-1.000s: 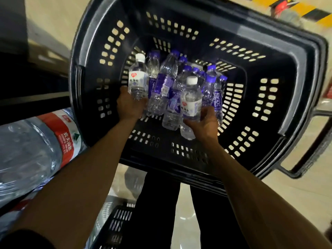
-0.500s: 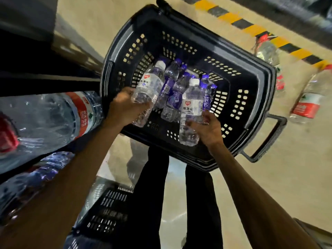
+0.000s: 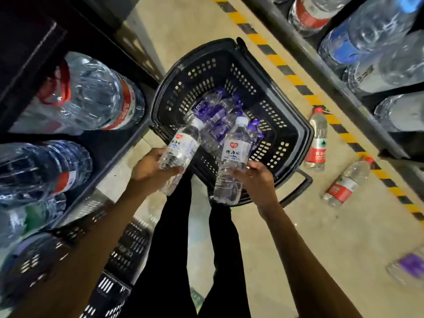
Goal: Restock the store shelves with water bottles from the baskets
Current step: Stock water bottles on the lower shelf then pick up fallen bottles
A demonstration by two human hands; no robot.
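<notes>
The left hand (image 3: 151, 172) has its fingers wrapped round the lower half of the first white-capped bottle (image 3: 181, 146). The bottle's long axis slants from its base, nearest the person, to a cap pointing away and rightward, in the air at the near rim of the black basket (image 3: 306, 134). The right hand (image 3: 255, 181) grasps the second white-capped bottle (image 3: 235, 154) low on its body. This one is nearly straight in the view, cap away from the person, over the same rim. Purple-labelled bottles (image 3: 212, 113) lie heaped inside the basket (they overlap too much to count). Two red-labelled bottles (image 3: 317, 143) lie on the floor to the right. The large jugs (image 3: 91, 92) on the left shelf are cut off by the frame edge, and the nearer ones are blurred.
</notes>
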